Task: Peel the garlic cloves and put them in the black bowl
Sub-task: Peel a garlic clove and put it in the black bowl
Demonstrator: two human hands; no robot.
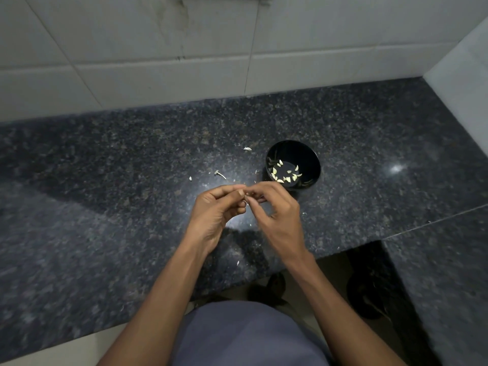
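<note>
My arms are bare from the wrists right up to where they leave the view; no sleeves, watch, bracelet or rings show on them. My left hand [219, 210] and right hand [280, 215] wear no gloves, and one short, plain thumbnail shows. Below, my muted blue-grey garment [245, 336] looks smooth and unmarked.

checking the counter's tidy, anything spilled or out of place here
Only peeling litter: papery garlic skin scraps and a dry stem piece lie loose on the granite counter left of the black bowl. The peeled cloves are all inside it.
</note>
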